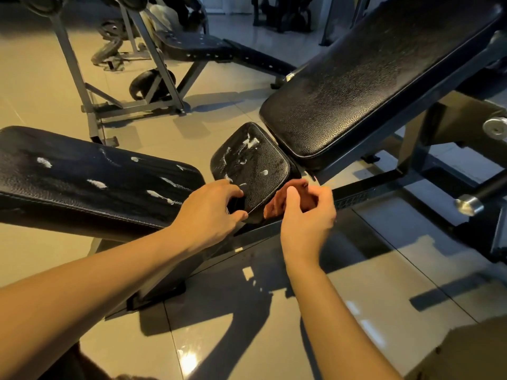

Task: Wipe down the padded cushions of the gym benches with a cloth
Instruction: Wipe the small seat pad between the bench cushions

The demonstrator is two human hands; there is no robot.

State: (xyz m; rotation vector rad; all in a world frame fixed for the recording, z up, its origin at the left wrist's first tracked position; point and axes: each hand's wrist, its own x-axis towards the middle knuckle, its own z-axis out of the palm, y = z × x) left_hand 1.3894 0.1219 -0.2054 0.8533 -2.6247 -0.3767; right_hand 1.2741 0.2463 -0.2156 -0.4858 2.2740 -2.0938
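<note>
Black seat cushion (251, 165), white-streaked; my left hand (208, 215) grips its near edge; my right hand (307, 215) just beside it, fingers curled, hold untellable.

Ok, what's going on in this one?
A person is partway through cleaning gym benches. Their left hand grips the near edge of the small seat pad. The right hand, fingers curled, pinches what looks like a reddish cloth just beside that pad's corner. White cleaner streaks lie unwiped on the seat pad and on the long cushion to the left. The inclined backrest shows none.
</note>
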